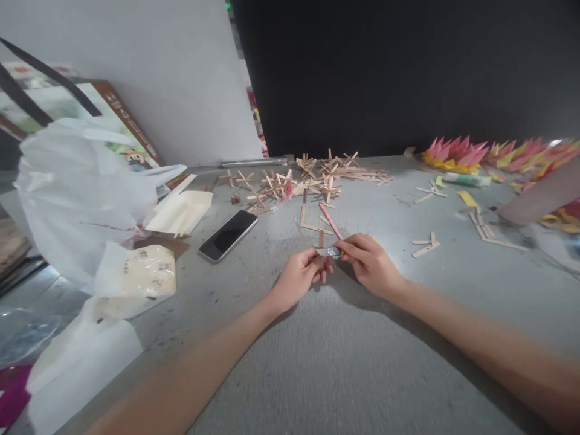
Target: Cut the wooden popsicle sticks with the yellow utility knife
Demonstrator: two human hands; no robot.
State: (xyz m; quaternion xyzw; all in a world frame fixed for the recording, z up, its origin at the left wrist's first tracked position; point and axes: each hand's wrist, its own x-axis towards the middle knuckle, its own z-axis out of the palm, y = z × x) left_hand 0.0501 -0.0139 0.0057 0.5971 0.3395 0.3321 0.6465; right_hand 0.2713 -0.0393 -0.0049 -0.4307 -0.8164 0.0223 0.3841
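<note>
My right hand [374, 266] is closed around a utility knife [334, 251], its metal end pointing left and a bit of yellow showing by the fingers. Opposite it, my left hand [301, 273] pinches a flat wooden craft stick [321, 238] that stands up past the fingertips. The knife's blade lies across the stick, close to my left fingertips. Just beyond my hands, a red-and-white striped pencil-like rod [330, 219] slants on the table beside sticks joined in an L shape [303, 220].
A pile of craft sticks [328, 178] spreads along the back. Left are a phone [229, 234], a paper tray [185, 211], a white plastic bag [77, 199] and a wrapped block [149, 272]. Pink-and-yellow folded paper [455, 157] and more sticks [426, 246] lie right.
</note>
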